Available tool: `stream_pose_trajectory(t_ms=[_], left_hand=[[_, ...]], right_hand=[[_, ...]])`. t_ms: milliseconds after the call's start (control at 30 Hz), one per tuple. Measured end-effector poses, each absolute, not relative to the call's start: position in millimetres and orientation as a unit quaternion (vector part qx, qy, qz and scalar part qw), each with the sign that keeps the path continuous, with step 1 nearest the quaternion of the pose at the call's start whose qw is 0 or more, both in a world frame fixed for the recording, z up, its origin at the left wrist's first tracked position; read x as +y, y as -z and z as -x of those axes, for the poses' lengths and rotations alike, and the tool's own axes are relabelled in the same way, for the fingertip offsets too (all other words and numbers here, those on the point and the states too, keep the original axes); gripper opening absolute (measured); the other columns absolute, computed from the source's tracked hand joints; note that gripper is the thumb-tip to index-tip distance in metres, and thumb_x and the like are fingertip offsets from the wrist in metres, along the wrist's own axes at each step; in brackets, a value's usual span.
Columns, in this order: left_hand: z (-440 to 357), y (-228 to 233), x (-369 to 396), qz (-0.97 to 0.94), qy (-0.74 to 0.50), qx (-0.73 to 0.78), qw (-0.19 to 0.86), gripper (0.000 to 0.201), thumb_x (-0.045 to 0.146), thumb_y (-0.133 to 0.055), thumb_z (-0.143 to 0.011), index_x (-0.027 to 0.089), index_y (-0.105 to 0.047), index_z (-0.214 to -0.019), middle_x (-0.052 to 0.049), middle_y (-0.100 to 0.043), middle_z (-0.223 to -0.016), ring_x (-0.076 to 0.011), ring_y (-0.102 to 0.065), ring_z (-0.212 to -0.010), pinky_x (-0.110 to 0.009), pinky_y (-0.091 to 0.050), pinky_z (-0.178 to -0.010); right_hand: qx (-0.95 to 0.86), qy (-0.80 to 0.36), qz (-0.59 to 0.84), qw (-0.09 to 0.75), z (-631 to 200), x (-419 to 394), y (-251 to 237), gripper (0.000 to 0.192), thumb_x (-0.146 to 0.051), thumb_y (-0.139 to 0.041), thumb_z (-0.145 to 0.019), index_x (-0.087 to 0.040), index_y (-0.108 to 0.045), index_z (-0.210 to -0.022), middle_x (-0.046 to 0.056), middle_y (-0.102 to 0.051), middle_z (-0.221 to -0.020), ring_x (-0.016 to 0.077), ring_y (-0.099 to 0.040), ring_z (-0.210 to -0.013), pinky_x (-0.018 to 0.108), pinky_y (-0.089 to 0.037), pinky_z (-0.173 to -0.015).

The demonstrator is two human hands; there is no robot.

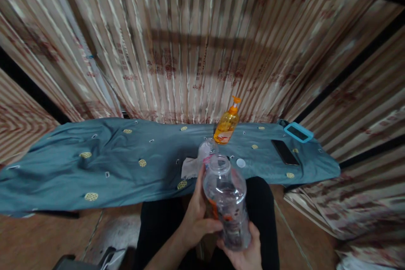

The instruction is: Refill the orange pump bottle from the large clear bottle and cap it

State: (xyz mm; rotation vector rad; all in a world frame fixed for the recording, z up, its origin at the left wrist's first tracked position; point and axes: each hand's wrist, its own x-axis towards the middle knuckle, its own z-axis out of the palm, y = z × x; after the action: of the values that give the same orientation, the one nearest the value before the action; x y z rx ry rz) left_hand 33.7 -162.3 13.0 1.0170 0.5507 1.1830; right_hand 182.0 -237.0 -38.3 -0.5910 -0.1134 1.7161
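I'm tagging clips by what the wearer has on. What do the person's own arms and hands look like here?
Both hands are bare: no gloves, rings or watch show on the left hand or the right hand. The left forearm is uncovered, with no sleeve in view. Only the right hand's fingers and palm show, so its arm cannot be judged.

Teal cloth (95, 164) spread across, with yellow dots. On cloth: orange pump bottle (226, 124) at back edge, white cap (241, 163) just in front of bottle, crumpled tissue (191, 168) left of cap, black phone (284, 152) right of cap, blue-cased phone (298, 132) at far right corner. Striped curtain (177, 42) behind cloth.
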Motion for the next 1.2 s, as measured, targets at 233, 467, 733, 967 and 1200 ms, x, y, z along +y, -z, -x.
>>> stream_pose_trajectory(t_ms=[233, 467, 733, 967, 1200], left_hand=[[-19.7, 5.9, -77.9, -0.513, -0.583, 0.454, 0.437, 0.111, 0.046, -0.09, -0.061, 0.027, -0.032, -0.153, -0.015, -0.03, -0.165, -0.0365, -0.023, -0.156, -0.058, -0.016, -0.129], [-44.4, 12.7, -27.7, -0.56, -0.518, 0.469, 0.445, 0.119, 0.023, -0.094, -0.049, 0.023, -0.033, -0.151, -0.016, -0.046, -0.155, -0.035, -0.043, -0.147, -0.053, -0.033, -0.124], [-49.0, 10.0, -32.4, -0.57, -0.507, 0.463, 0.45, 0.057, 0.019, -0.083, -0.062, 0.019, -0.061, -0.114, -0.004, -0.075, -0.108, -0.0239, -0.072, -0.102, -0.038, -0.057, -0.096], [-42.2, 7.7, -37.9, -0.58, -0.507, 0.48, 0.419, 0.05, 0.018, -0.082, -0.061, 0.018, -0.062, -0.107, -0.004, -0.075, -0.101, -0.0239, -0.071, -0.096, -0.036, -0.056, -0.089], [-46.7, 13.0, -38.8, -0.572, -0.511, 0.476, 0.431, 0.05, 0.018, -0.082, -0.061, 0.019, -0.061, -0.106, -0.003, -0.073, -0.1, -0.024, -0.07, -0.096, -0.036, -0.055, -0.089]], right_hand=[[-0.036, -0.708, 0.272, 0.651, -218.7, -240.0, 23.8, 0.047, -0.053, -0.09, -0.066, -0.031, -0.081, -0.107, 0.014, -0.079, -0.118, 0.041, -0.076, -0.103, 0.046, -0.061, -0.074], [-0.042, -0.661, 0.307, 0.683, -229.7, -229.1, 14.0, 0.044, -0.05, -0.089, -0.07, -0.031, -0.08, -0.109, 0.01, -0.08, -0.116, 0.0387, -0.076, -0.104, 0.044, -0.062, -0.078], [-0.063, -0.636, 0.359, 0.68, -235.6, -219.9, 9.9, 0.039, -0.042, -0.091, -0.07, -0.033, -0.08, -0.106, 0.01, -0.082, -0.11, 0.0361, -0.079, -0.095, 0.043, -0.063, -0.074], [-0.063, -0.611, 0.403, 0.679, -236.8, -218.8, 13.4, 0.044, -0.043, -0.093, -0.066, -0.032, -0.08, -0.106, 0.007, -0.083, -0.104, 0.0327, -0.08, -0.09, 0.042, -0.065, -0.07], [-0.08, -0.609, 0.423, 0.666, -248.2, -224.3, 14.7, 0.044, -0.038, -0.09, -0.072, -0.029, -0.078, -0.114, 0.008, -0.082, -0.112, 0.0326, -0.079, -0.095, 0.044, -0.065, -0.074]])
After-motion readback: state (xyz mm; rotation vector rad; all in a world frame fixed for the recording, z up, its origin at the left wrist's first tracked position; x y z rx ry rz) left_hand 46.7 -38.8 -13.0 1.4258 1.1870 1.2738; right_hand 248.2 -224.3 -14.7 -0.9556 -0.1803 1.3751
